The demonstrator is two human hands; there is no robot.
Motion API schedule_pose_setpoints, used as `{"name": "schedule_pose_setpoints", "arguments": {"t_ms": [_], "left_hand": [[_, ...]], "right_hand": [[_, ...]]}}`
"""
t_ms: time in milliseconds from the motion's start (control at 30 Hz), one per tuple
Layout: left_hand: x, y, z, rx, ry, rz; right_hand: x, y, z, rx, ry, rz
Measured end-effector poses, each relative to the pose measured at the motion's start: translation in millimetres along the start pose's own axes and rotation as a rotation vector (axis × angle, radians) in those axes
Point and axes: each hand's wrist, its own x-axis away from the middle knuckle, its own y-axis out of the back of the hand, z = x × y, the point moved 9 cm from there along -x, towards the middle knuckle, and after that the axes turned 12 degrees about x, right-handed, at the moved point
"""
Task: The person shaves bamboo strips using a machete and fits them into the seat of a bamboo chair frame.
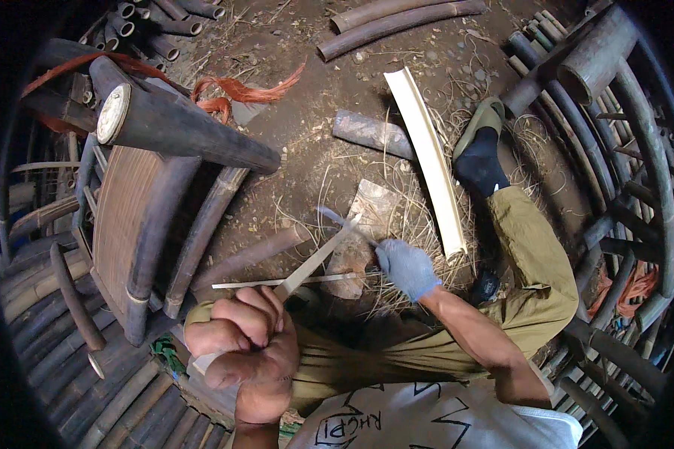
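Note:
My bare left hand (247,340) is closed in a fist round a flat, pale bamboo strip (312,263), which slants up and to the right. In my right hand (408,268), which wears a blue-grey glove, is a knife (342,218); its blade is smeared by motion and crosses the strip near its far end. Whether blade and strip touch I cannot tell. Below them on the ground lies a worn wooden block (373,202). A thin pale sliver (329,278) lies crosswise between my hands.
A split bamboo length (430,161), pale side up, lies beside my sandalled foot (481,138). Curly shavings (412,217) litter the ground. Bamboo furniture (153,217) with a thick jutting pole (195,131) stands at left; another bamboo frame (651,165) stands at right. Cut bamboo tubes (146,30) lie far left.

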Motion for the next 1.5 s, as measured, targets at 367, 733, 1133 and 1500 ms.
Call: {"name": "schedule_pose_setpoints", "arguments": {"t_ms": [367, 733, 1133, 1500], "left_hand": [[3, -1, 2, -0.007, -0.029, -0.076], [2, -12, 104, -0.461, 0.156, 0.147], [28, 11, 180, -0.326, 0.486, 0.172], [85, 16, 23, -0.143, 0.915, 0.015]], "right_hand": [[4, 11, 24, 0.002, 0.126, 0.050], [15, 67, -29, -0.321, -0.227, -0.279], [58, 207, -20, -0.244, -0.261, -0.508], [59, 249, 125, -0.017, 0.289, -0.494]]}}
